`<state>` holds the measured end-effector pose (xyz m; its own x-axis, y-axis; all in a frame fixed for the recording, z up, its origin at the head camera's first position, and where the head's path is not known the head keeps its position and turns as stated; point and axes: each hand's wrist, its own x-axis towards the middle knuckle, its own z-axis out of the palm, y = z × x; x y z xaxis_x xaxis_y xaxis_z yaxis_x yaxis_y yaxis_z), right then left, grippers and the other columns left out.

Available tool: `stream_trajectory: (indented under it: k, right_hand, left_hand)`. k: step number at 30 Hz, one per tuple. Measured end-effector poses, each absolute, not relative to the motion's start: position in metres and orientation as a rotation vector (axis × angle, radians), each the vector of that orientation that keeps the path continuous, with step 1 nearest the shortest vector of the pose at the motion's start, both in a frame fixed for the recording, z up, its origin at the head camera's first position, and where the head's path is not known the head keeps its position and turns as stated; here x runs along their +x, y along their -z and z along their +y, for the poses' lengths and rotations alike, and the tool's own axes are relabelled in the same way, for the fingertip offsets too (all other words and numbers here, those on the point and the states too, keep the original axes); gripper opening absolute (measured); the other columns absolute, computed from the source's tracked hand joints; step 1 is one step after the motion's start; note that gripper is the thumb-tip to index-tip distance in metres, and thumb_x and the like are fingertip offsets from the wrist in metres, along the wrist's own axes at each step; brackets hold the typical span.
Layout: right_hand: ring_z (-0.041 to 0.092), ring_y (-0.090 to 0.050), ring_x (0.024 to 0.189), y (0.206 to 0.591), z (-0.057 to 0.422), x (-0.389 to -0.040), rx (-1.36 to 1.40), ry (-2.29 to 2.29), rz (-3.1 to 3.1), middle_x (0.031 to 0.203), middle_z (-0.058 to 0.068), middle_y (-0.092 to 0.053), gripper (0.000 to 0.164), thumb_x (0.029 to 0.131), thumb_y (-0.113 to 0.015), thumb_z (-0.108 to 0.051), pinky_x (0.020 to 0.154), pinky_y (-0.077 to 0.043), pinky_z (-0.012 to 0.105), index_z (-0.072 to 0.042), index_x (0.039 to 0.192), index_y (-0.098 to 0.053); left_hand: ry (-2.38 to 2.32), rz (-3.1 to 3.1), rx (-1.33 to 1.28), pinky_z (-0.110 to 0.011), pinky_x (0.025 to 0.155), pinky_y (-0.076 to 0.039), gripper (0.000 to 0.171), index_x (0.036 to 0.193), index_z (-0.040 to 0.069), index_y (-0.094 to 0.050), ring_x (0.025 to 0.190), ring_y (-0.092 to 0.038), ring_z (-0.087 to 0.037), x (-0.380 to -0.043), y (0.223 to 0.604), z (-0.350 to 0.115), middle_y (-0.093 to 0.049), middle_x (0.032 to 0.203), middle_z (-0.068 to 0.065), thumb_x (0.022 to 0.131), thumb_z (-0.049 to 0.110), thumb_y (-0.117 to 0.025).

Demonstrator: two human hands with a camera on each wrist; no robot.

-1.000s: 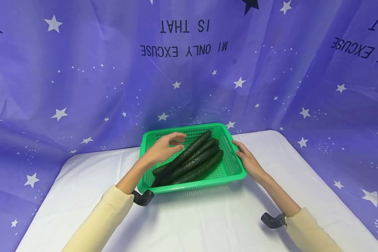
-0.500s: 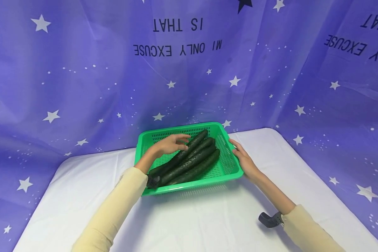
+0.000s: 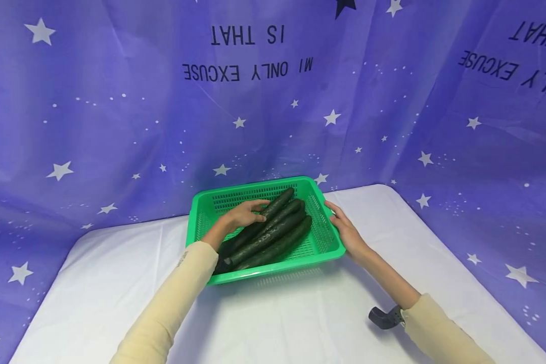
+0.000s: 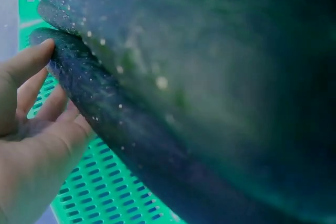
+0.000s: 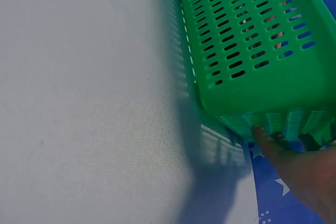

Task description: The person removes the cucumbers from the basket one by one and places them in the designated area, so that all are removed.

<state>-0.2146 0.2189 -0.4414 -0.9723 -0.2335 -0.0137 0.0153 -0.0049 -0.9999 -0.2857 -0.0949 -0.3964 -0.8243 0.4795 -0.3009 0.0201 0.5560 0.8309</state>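
Observation:
A green plastic basket (image 3: 277,266) with slotted sides holds several long dark green cucumbers (image 3: 279,240), lying slantwise side by side. Inside it, my left hand (image 3: 241,215) grips the leftmost cucumber (image 3: 279,199) near its upper part. The left wrist view shows the thumb on top of that cucumber (image 4: 100,95) and the fingers passing behind it; another cucumber (image 4: 157,66) fills much of that view, close and blurred. My right hand (image 3: 351,238) holds the basket's right end at the rim. Seen from the right wrist, its fingertips (image 5: 258,131) rest against the basket's end wall.
The basket is on a white-clothed table (image 3: 273,323), toward its back edge. Purple curtains (image 3: 132,126) with white stars and lettering hang behind and at the sides. A black curved wrist mount (image 3: 385,317) sticks out from the right sleeve.
My left hand has moved rightward and lower into the basket, closing on the leftmost cucumber. The right hand stays at the basket's end. The whole head view has shifted slightly.

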Motion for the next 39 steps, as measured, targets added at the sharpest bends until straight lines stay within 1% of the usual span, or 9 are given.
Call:
stream_trajectory:
  k: [4,9,11,15,21,28,33,39]
  right_hand:
    - [0.034,-0.051,0.116,0.442,0.217,-0.214,-0.241,2.083,2.09,0.151,0.023,-0.03,0.051,0.111,-0.026,-0.022,0.084,-0.053,0.03,-0.02,0.161,-0.017]
    - [0.038,-0.044,0.124,0.442,0.217,-0.214,-0.236,2.098,2.073,0.156,0.019,-0.024,0.052,0.111,-0.026,-0.021,0.088,-0.05,0.03,-0.02,0.162,-0.017]
    - [0.039,-0.043,0.126,0.441,0.217,-0.214,-0.236,2.1,2.073,0.157,0.019,-0.024,0.052,0.111,-0.025,-0.02,0.089,-0.05,0.029,-0.02,0.162,-0.016]
    - [0.04,-0.043,0.126,0.44,0.216,-0.213,-0.242,2.094,2.082,0.157,0.02,-0.025,0.052,0.111,-0.025,-0.02,0.089,-0.05,0.03,-0.02,0.162,-0.016]
    - [0.04,-0.042,0.127,0.439,0.215,-0.212,-0.254,2.083,2.093,0.158,0.019,-0.024,0.052,0.111,-0.025,-0.021,0.09,-0.049,0.03,-0.02,0.162,-0.015]
    - [0.036,-0.046,0.121,0.441,0.217,-0.213,-0.255,2.085,2.102,0.156,0.02,-0.026,0.052,0.111,-0.024,-0.02,0.087,-0.05,0.028,-0.019,0.162,-0.015]
    - [0.037,-0.042,0.126,0.441,0.218,-0.213,-0.261,2.082,2.092,0.159,0.017,-0.022,0.052,0.111,-0.023,-0.02,0.089,-0.048,0.027,-0.02,0.162,-0.015]
    - [0.04,-0.04,0.129,0.439,0.217,-0.211,-0.261,2.066,2.098,0.159,0.019,-0.022,0.052,0.111,-0.023,-0.021,0.091,-0.049,0.028,-0.02,0.162,-0.013]
  left_hand:
    - [-1.258,2.287,0.39,-0.054,0.109,-0.038,0.059,0.155,0.015,-0.038,0.143,-0.033,-0.033,-0.286,0.399,-0.097,-0.033,0.157,-0.016,0.101,0.006,-0.06]
    - [-1.282,2.341,0.419,-0.051,0.105,-0.043,0.054,0.15,0.01,-0.048,0.137,-0.042,-0.033,-0.285,0.396,-0.097,-0.044,0.151,-0.017,0.098,0.006,-0.064]
    - [-1.305,2.358,0.419,-0.05,0.105,-0.043,0.052,0.147,0.008,-0.051,0.136,-0.044,-0.033,-0.284,0.393,-0.099,-0.047,0.148,-0.017,0.097,0.007,-0.066]
    - [-1.377,2.364,0.425,-0.05,0.106,-0.042,0.049,0.144,0.006,-0.055,0.137,-0.043,-0.033,-0.282,0.385,-0.103,-0.048,0.147,-0.017,0.096,0.009,-0.068]
    - [-1.515,2.365,0.418,-0.049,0.106,-0.043,0.05,0.142,0.007,-0.057,0.136,-0.045,-0.03,-0.279,0.366,-0.11,-0.051,0.146,-0.016,0.094,0.01,-0.072]
    - [-1.655,2.41,0.356,-0.049,0.108,-0.041,0.051,0.14,0.013,-0.06,0.134,-0.047,-0.025,-0.271,0.34,-0.117,-0.055,0.143,-0.01,0.092,0.015,-0.076]
    - [-1.785,2.443,0.391,-0.046,0.107,-0.042,0.052,0.14,0.011,-0.06,0.133,-0.048,-0.025,-0.263,0.322,-0.127,-0.055,0.143,-0.01,0.091,0.014,-0.076]
    - [-1.856,2.488,0.439,-0.044,0.102,-0.046,0.052,0.142,0.008,-0.057,0.131,-0.049,-0.026,-0.255,0.3,-0.146,-0.052,0.146,-0.01,0.092,0.009,-0.074]
